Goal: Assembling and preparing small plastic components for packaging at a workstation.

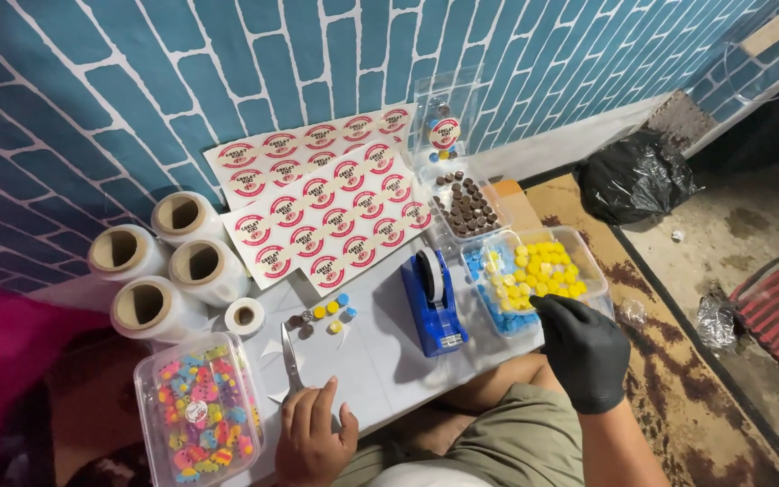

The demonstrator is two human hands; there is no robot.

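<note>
Landmark = blue tape dispenser (pixel 435 302), standing on the white tabletop (pixel 380 361) approx mid-frame.

R hand (pixel 583 347): black glove, just right of the dispenser, reaching into a clear tub (pixel 588 261) of yellow and blue candies (pixel 538 275). Fingertips down at the tub's near edge among the pieces, fingers bunched together; whether a piece is pinched, can't tell — tips are dark against the sweets.

L hand (pixel 313 433): bare, below-left of the dispenser, resting on the tabletop's near edge. Fingers loosely curled and close together, thumb out to the side, nothing gripped. Scissors (pixel 292 361) lie just above the fingertips, blades pointing away from the person; touching or not, can't tell.

Between scissors and dispenser: small cluster of loose pieces (pixel 326 316), yellow, blue and brown, on the table.

Behind the dispenser: open clear tray of brown chocolate pieces (pixel 466 209), its lid up against the wall w/ a round sticker on it. Left of that, sheets of round red-and-white labels (pixel 326 203) leaning from table to the blue brick-pattern wall (pixel 92 81).

Far left of the dispenser: four rolls of clear film (pixel 169 261) plus one small tape roll (pixel 244 317) nearest. Below-left: closed clear box of multicoloured candies (pixel 198 419), just left of the L hand.

Right of the dispenser, past the tub: patterned rug (pixel 669 361) and a black plastic bag (pixel 633 176) on the floor.
</note>
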